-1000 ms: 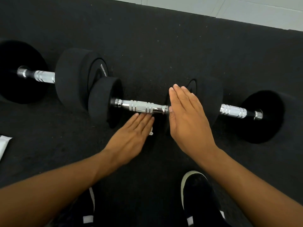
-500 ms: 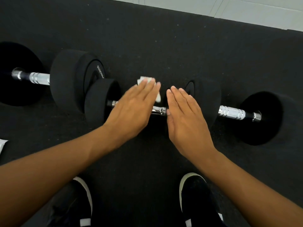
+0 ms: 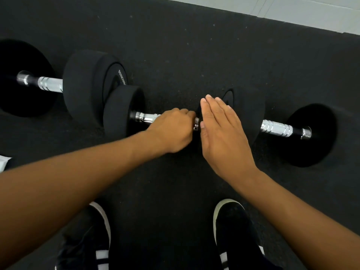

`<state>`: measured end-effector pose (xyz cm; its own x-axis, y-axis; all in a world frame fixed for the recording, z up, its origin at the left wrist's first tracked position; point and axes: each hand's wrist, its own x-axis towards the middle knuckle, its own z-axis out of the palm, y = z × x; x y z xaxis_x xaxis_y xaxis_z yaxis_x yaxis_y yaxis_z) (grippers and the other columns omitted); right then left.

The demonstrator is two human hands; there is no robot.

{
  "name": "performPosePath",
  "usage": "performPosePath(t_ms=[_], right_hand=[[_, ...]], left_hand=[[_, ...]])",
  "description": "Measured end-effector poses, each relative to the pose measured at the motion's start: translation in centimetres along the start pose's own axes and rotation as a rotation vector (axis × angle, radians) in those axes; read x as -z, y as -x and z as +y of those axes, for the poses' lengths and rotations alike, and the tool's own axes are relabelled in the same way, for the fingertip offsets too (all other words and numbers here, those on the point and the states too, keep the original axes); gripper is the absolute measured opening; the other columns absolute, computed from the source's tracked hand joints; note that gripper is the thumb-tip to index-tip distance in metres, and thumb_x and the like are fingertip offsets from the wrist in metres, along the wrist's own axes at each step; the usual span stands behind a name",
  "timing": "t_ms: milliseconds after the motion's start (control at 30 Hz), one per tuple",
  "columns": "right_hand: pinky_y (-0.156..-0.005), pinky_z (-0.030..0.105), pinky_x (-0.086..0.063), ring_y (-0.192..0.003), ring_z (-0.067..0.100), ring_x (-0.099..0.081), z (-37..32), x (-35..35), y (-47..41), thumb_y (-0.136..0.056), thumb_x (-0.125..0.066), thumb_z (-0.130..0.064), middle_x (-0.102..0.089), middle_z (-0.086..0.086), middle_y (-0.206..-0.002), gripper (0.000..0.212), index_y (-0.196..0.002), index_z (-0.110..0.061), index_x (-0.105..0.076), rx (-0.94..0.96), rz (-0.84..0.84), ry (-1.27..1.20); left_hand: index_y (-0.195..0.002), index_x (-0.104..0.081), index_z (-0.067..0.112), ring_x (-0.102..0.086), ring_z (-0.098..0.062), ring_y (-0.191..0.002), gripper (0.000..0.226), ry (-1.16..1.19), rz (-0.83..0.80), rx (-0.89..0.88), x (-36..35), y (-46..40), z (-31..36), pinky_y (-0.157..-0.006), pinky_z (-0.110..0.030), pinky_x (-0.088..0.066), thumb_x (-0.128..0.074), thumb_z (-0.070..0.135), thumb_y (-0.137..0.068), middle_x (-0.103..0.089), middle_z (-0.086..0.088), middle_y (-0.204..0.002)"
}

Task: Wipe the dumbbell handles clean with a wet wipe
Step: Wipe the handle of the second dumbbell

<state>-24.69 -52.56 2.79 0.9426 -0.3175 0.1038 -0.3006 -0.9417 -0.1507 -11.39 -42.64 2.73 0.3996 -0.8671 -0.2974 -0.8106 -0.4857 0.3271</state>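
Three black dumbbells lie in a row on the dark floor mat. The middle dumbbell's chrome handle runs between two black heads. My left hand is curled over that handle near its right end; the wet wipe is hidden under it. My right hand lies flat with straight fingers on the middle dumbbell's right head. The left dumbbell's handle and the right dumbbell's handle are bare.
A white packet shows at the left edge of the mat. My two black shoes stand below the dumbbells. Pale floor tiles border the black mat at the top right.
My left hand, flat over the handle with the white wipe showing at its fingertips, has curled round the handle, hiding the wipe. My right hand stays flat on the dumbbell head.
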Motion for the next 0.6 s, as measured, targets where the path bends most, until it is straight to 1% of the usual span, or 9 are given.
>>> performPosePath(t_ms=[67, 133, 200, 300, 333, 400, 500, 567, 600], right_hand=[[-0.127, 0.041, -0.022, -0.154, 0.027, -0.027, 0.1, 0.0, 0.1, -0.107, -0.031, -0.025, -0.033, 0.013, -0.164, 0.055, -0.158, -0.004, -0.030, 0.010, -0.009, 0.004], [-0.127, 0.041, -0.021, -0.154, 0.027, -0.026, 0.2, 0.0, 0.2, -0.108, -0.032, -0.025, -0.032, 0.013, -0.165, 0.055, -0.158, -0.004, -0.030, 0.010, -0.006, 0.002], [-0.127, 0.042, -0.022, -0.154, 0.027, -0.026, 0.1, -0.1, 0.4, -0.108, -0.034, -0.024, -0.032, 0.014, -0.164, 0.054, -0.158, -0.004, -0.030, 0.009, 0.000, 0.002], [-0.126, 0.044, -0.023, -0.155, 0.027, -0.026, 0.0, -0.2, 0.4, -0.109, -0.036, -0.023, -0.032, 0.014, -0.164, 0.053, -0.158, -0.003, -0.030, 0.007, 0.006, 0.002], [-0.126, 0.044, -0.024, -0.155, 0.027, -0.026, 0.1, -0.1, 0.3, -0.109, -0.036, -0.023, -0.032, 0.014, -0.164, 0.053, -0.158, -0.003, -0.031, 0.008, 0.005, -0.002], [-0.126, 0.044, -0.024, -0.155, 0.027, -0.026, 0.1, -0.1, 0.2, -0.109, -0.036, -0.023, -0.032, 0.014, -0.165, 0.053, -0.158, -0.003, -0.030, 0.008, -0.002, -0.008], [-0.127, 0.043, -0.022, -0.155, 0.027, -0.025, 0.1, -0.1, 0.0, -0.108, -0.033, -0.024, -0.031, 0.014, -0.165, 0.055, -0.158, -0.004, -0.029, 0.001, -0.012, -0.007], [-0.127, 0.043, -0.022, -0.155, 0.027, -0.025, 0.1, -0.2, 0.0, -0.107, -0.031, -0.025, -0.031, 0.014, -0.165, 0.055, -0.158, -0.004, -0.029, 0.001, -0.013, -0.009], [-0.127, 0.043, -0.022, -0.155, 0.027, -0.025, 0.1, -0.2, 0.0, -0.108, -0.031, -0.025, -0.031, 0.014, -0.165, 0.055, -0.158, -0.004, -0.029, 0.004, -0.014, -0.008]], left_hand=[[-0.115, -0.057, 0.013, -0.062, -0.028, -0.096, 0.021, -0.031, 0.013, -0.005, -0.3, 0.1, -0.9, -0.085, -0.040, -0.049, -0.048, 0.024, -0.099, -0.063, -0.008, -0.107], [-0.136, -0.053, 0.011, -0.059, -0.028, -0.116, 0.041, -0.139, 0.117, -0.025, -2.1, 1.6, -1.1, -0.103, -0.040, -0.044, -0.047, 0.021, -0.096, -0.062, -0.009, -0.128], [-0.155, -0.035, 0.008, -0.039, -0.032, -0.144, 0.059, -0.213, 0.193, -0.038, -3.9, 3.6, -0.7, -0.122, -0.045, -0.027, -0.041, 0.017, -0.097, -0.043, -0.012, -0.156], [-0.162, -0.011, 0.008, -0.012, -0.035, -0.156, 0.064, -0.316, 0.192, -0.102, -5.4, 5.0, -1.0, -0.126, -0.052, -0.015, -0.033, 0.016, -0.102, -0.014, -0.013, -0.169], [-0.162, -0.009, 0.008, -0.013, -0.036, -0.156, 0.064, -0.345, 0.189, -0.127, -5.3, 5.2, -1.2, -0.125, -0.054, -0.016, -0.032, 0.017, -0.102, -0.013, -0.014, -0.169], [-0.160, -0.016, 0.006, -0.027, -0.036, -0.150, 0.062, -0.369, 0.167, -0.127, -4.7, 4.7, -1.3, -0.122, -0.053, -0.023, -0.033, 0.021, -0.103, -0.026, -0.016, -0.164], [-0.144, -0.044, 0.010, -0.054, -0.029, -0.122, 0.049, -0.227, 0.109, -0.055, -2.5, 2.4, -0.6, -0.105, -0.045, -0.041, -0.042, 0.035, -0.102, -0.055, -0.009, -0.136], [-0.130, -0.050, 0.015, -0.057, -0.026, -0.111, 0.042, -0.144, -0.015, 0.002, -0.8, 0.5, -0.3, -0.096, -0.043, -0.044, -0.051, 0.041, -0.097, -0.058, -0.006, -0.123], [-0.130, -0.049, 0.016, -0.056, -0.026, -0.112, 0.045, -0.141, -0.089, 0.014, -0.2, -0.1, -0.2, -0.095, -0.043, -0.045, -0.056, 0.041, -0.094, -0.057, -0.006, -0.123]])
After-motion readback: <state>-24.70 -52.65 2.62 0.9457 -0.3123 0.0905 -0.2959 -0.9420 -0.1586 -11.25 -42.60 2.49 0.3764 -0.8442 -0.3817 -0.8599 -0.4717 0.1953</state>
